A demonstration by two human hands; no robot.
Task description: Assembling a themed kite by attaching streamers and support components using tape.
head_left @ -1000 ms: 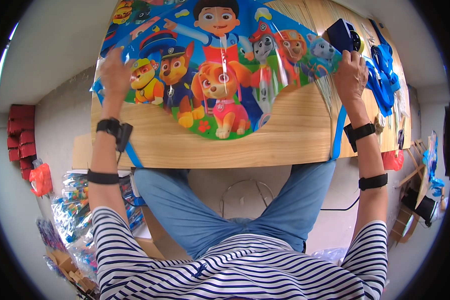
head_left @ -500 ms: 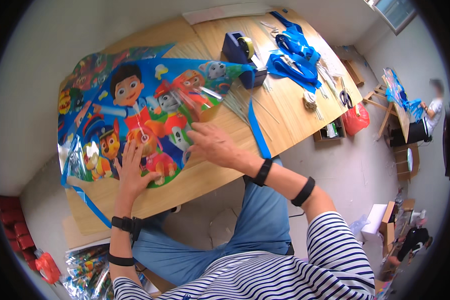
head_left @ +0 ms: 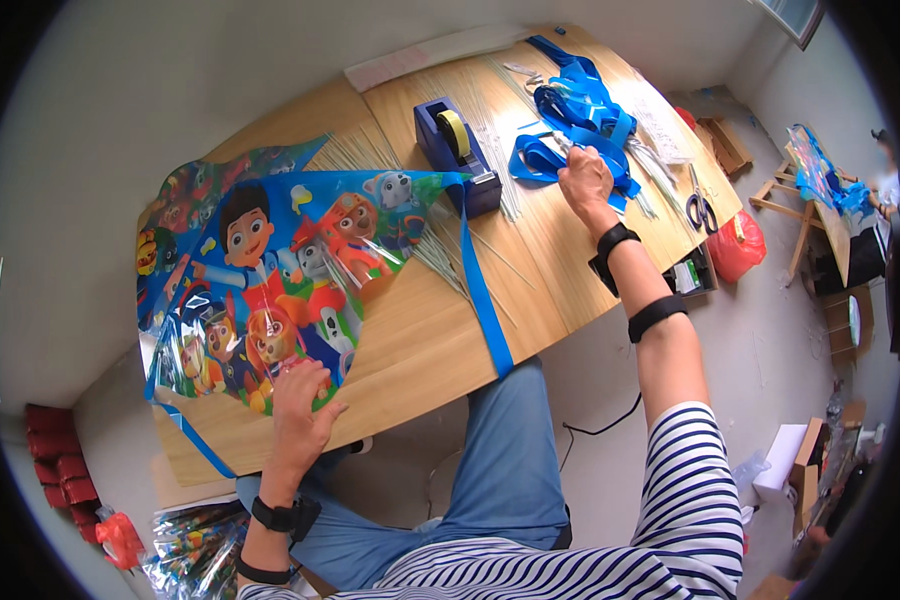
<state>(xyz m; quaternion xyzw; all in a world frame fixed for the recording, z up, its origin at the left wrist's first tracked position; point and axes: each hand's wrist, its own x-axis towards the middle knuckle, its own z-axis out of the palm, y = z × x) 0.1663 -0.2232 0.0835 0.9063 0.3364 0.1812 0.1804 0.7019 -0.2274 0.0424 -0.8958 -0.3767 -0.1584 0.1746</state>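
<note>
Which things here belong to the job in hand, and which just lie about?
Job, likely:
printed sheet, under left hand
blue ribbon pile, at right hand
tape dispenser
scissors

Lying about, apparently:
red bag, right
dark red stack, left

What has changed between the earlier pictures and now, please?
The right hand left the printed sheet and moved rightward to the blue ribbon pile; its grip is unclear. The left hand moved from the sheet's left side to its lower edge. The tape dispenser stayed put.
</note>
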